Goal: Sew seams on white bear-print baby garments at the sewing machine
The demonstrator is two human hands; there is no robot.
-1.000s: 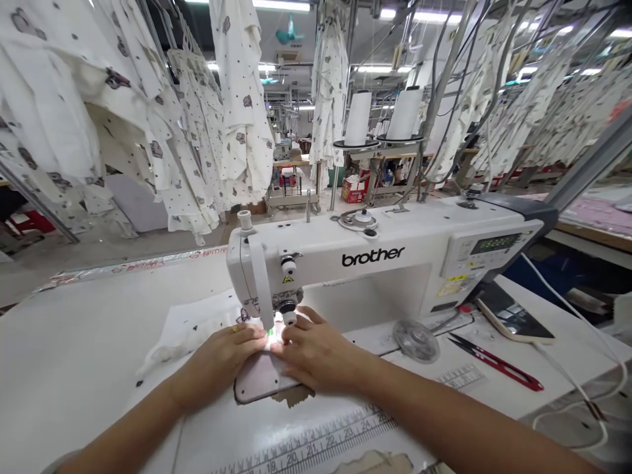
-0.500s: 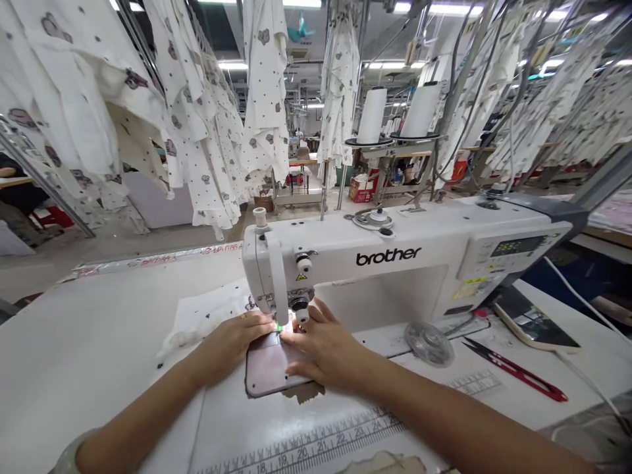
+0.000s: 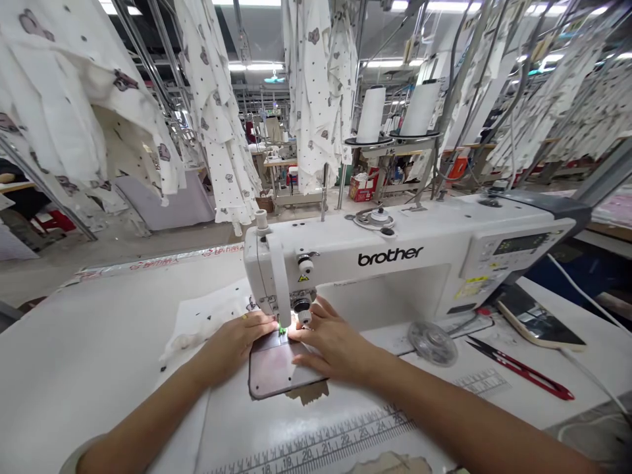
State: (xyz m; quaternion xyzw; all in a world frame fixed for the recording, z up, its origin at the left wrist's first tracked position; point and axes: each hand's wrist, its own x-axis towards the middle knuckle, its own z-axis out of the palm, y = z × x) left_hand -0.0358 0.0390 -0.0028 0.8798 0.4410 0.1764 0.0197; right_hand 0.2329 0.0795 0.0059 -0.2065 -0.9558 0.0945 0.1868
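The needle area of a white brother sewing machine (image 3: 395, 283) lies between my two hands. My left hand (image 3: 239, 339) is on the left, its fingers pressed together on white printed cloth (image 3: 197, 319), which lies bunched behind it. To the right of the presser foot, my right hand (image 3: 338, 342) rests with its fingers spread and its thumb apart, over the bed. A small green piece (image 3: 282, 330) shows at the foot, between the fingertips. The metal needle plate (image 3: 276, 375) is bare in front of them. Cloth under my right fingers is mostly hidden.
On the right of the table lie a clear round bobbin-like disc (image 3: 433, 343), red-handled thread snips (image 3: 523, 368) and a phone (image 3: 540, 316). A printed ruler (image 3: 320, 447) runs along the front. Thread cones (image 3: 371, 115) stand behind; printed garments (image 3: 217, 112) hang beyond.
My hands stay beside the needle, with the right fingertips slightly farther from the foot. The green piece shows more clearly. Hanging garments at the back have shifted right.
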